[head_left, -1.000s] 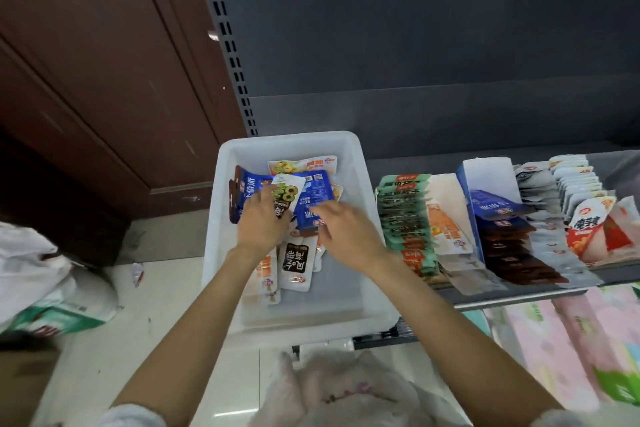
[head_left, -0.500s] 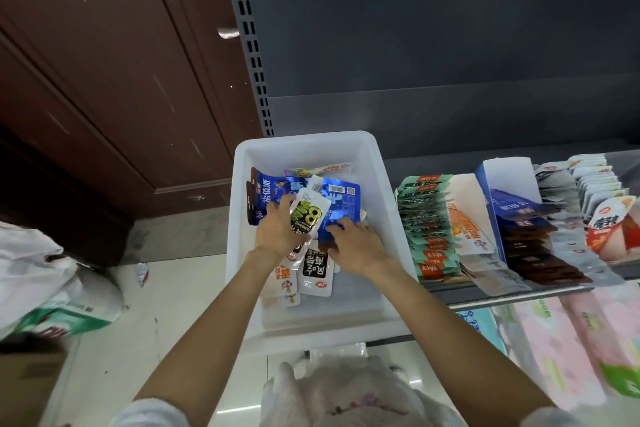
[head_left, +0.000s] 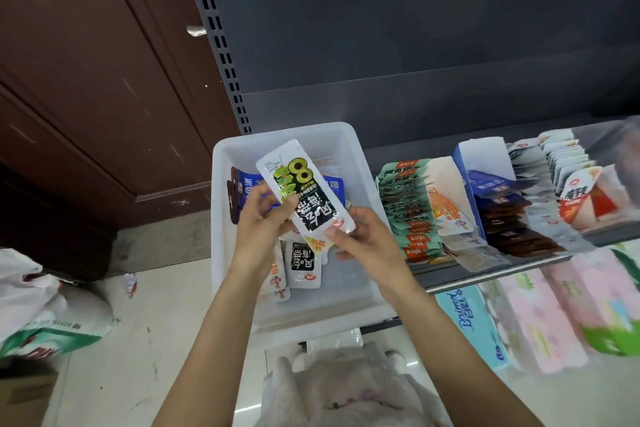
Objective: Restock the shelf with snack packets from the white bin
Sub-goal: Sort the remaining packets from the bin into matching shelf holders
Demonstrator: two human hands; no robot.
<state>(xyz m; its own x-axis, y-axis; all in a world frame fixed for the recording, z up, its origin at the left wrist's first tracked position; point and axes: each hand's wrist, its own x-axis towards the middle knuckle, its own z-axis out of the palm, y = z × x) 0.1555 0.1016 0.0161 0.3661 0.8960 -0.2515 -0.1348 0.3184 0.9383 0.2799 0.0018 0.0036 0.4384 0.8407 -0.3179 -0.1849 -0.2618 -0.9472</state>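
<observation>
Both hands, left hand (head_left: pixel 258 218) and right hand (head_left: pixel 363 239), pinch one snack packet (head_left: pixel 306 187) above the white bin (head_left: pixel 356 163) (lifted clear); carry it flat toward the shelf (head_left: pixel 485 274), matching similar rows.

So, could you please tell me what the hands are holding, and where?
Both hold the white-and-black packet: left hand at its left edge, right hand at its lower end.

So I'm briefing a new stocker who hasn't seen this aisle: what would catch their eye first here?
Probably the white snack packet with black and green print, held up over the white bin by the left hand and right hand. Next, the rows of packets standing on the grey shelf to the right of the bin.
</observation>
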